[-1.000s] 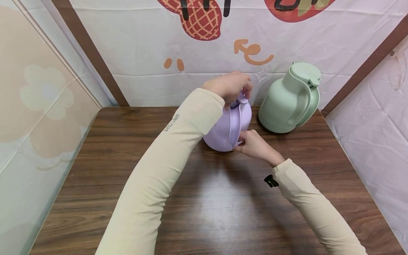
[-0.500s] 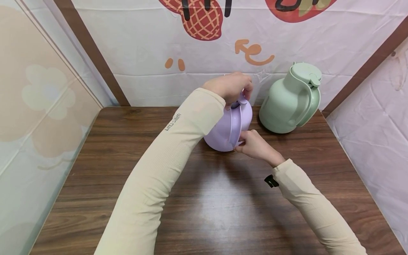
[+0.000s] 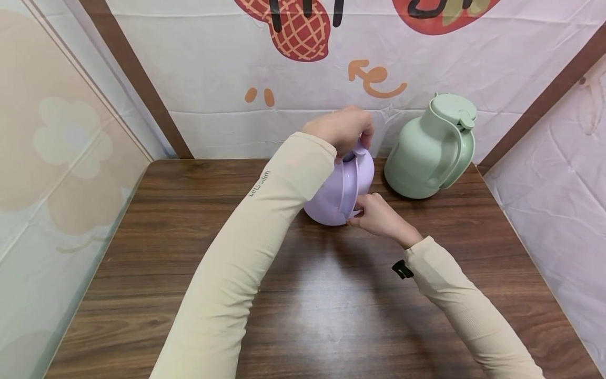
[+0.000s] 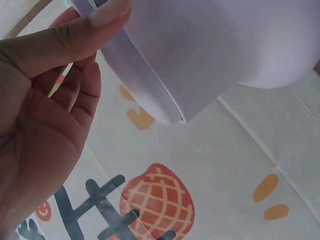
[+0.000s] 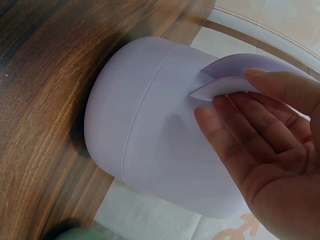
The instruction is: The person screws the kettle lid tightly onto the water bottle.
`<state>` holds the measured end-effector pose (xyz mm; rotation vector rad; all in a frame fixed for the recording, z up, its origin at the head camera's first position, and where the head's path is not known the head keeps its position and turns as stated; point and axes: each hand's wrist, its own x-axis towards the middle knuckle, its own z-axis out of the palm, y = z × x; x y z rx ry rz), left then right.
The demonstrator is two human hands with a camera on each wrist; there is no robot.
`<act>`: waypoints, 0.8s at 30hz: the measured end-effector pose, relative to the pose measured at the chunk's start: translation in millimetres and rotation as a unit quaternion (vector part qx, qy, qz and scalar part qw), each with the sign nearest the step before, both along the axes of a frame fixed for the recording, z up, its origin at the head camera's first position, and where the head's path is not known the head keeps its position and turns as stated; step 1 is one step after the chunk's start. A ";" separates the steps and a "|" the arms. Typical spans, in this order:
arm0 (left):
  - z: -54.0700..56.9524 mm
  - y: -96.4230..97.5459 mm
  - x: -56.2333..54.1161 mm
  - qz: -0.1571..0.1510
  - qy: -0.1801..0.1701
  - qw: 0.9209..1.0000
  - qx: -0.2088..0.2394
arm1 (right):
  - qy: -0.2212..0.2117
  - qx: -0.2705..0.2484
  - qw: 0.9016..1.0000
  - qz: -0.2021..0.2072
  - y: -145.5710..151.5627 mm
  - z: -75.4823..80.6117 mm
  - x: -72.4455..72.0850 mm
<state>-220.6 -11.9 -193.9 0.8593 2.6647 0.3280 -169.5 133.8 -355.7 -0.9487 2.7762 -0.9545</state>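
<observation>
A lilac thermos jug (image 3: 324, 208) stands upright at the back middle of the table. Over its top, my left hand (image 3: 342, 128) grips the lid. In the left wrist view the thumb and fingers pinch the edge of the lid (image 4: 137, 75). Low on the jug's side, my right hand (image 3: 379, 215) pinches the lower part of the handle (image 3: 350, 181). Seen from the right wrist, the thumb lies on one side of the handle's tip (image 5: 222, 87) and the fingers curl behind it. The left hand and sleeve hide part of the lid and the jug's left side.
A pale green thermos jug (image 3: 416, 158) stands to the right, its handle turned toward the front right. The dark wood table (image 3: 189, 210) ends at a printed white cloth (image 3: 213, 79) behind. Cloth walls also run along both sides.
The left forearm has shifted slightly to the right. Both hands keep their hold, and neither jug has visibly moved.
</observation>
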 end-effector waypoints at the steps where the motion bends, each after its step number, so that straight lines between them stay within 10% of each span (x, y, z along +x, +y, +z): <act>1: 0.0 0.2 0.4 0.002 0.000 1.000 0.001 | 0.001 0.001 1.000 0.001 0.0 -0.3 -0.2; 24: -2.2 1.4 -1.7 0.002 0.021 1.000 -0.001 | -0.001 0.005 1.000 0.006 0.4 0.3 -1.4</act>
